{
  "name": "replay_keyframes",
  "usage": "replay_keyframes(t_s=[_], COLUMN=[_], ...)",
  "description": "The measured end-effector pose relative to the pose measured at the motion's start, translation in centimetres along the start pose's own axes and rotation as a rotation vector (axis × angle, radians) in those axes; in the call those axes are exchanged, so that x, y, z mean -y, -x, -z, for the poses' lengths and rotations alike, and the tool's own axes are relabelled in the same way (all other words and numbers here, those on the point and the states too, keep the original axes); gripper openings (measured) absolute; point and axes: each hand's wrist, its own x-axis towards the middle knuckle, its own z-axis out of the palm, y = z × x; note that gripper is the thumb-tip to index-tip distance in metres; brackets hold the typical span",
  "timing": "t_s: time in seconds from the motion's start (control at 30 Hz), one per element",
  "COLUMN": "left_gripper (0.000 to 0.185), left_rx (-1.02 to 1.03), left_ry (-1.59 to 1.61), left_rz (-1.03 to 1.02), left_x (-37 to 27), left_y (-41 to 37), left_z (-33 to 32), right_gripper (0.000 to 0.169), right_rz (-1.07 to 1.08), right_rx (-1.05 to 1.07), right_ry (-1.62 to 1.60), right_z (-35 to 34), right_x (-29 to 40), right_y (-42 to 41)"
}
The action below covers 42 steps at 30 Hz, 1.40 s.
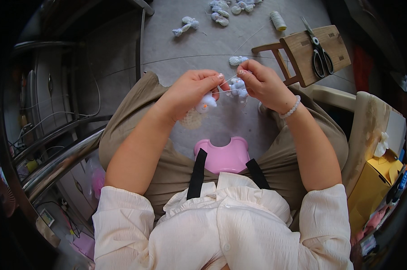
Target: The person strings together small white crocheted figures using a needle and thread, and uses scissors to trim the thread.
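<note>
White thread (227,90) runs taut between my two hands. My left hand (203,82) pinches it between thumb and fingers, and a small stuffed doll with an orange nose (205,104) and a cream crocheted part (192,118) hangs under that hand. My right hand (259,81) grips the thread's other side with thumb and forefinger; a beaded bracelet is on the wrist. Just beyond and below the right hand, small pale blue and white crocheted pieces (238,88) show, partly hidden. Another white crocheted piece (236,60) lies behind the right hand's fingers.
Black-handled scissors (321,57) lie on a small wooden stool (335,50) at the right. A thread spool (278,21) and several crocheted dolls (185,26) are on the grey floor. A pink plastic seat (223,157) is between my legs; a yellow box (372,179) stands at the right.
</note>
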Motion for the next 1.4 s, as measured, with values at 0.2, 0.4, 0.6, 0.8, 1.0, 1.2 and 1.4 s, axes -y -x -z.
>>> replay_keyframes(t_s=[0.2, 0.4, 0.6, 0.8, 1.0, 1.2, 1.4], left_gripper=[0.020, 0.020, 0.019, 0.019, 0.018, 0.039, 0.054], left_rx=[0.036, 0.017, -0.002, -0.026, -0.031, -0.016, -0.054], left_ry=[-0.153, -0.118, -0.025, -0.004, 0.011, 0.028, -0.038], left_rz=[-0.071, -0.040, -0.017, -0.017, -0.013, -0.019, -0.135], left_x=[0.0, -0.5, -0.6, -0.4, -0.5, -0.1, 0.1], left_y=[0.4, 0.6, 0.6, 0.5, 0.5, 0.2, 0.0], left_z=[0.5, 0.2, 0.3, 0.4, 0.3, 0.5, 0.1], right_gripper=[0.015, 0.017, 0.022, 0.023, 0.019, 0.020, 0.019], right_rz=[0.013, 0.078, 0.097, -0.014, 0.132, 0.223, 0.275], right_rx=[0.114, 0.089, 0.095, 0.124, 0.076, -0.050, -0.108], right_ry=[-0.043, 0.110, 0.029, -0.074, 0.145, 0.416, 0.327], right_z=[1.5, 2.5, 2.6, 3.0, 2.7, 2.6, 2.3], right_x=[1.8, 1.1, 1.5, 1.7, 0.8, 1.9, 1.4], right_y=[0.2, 0.0, 0.1, 0.0, 0.0, 0.0, -0.1])
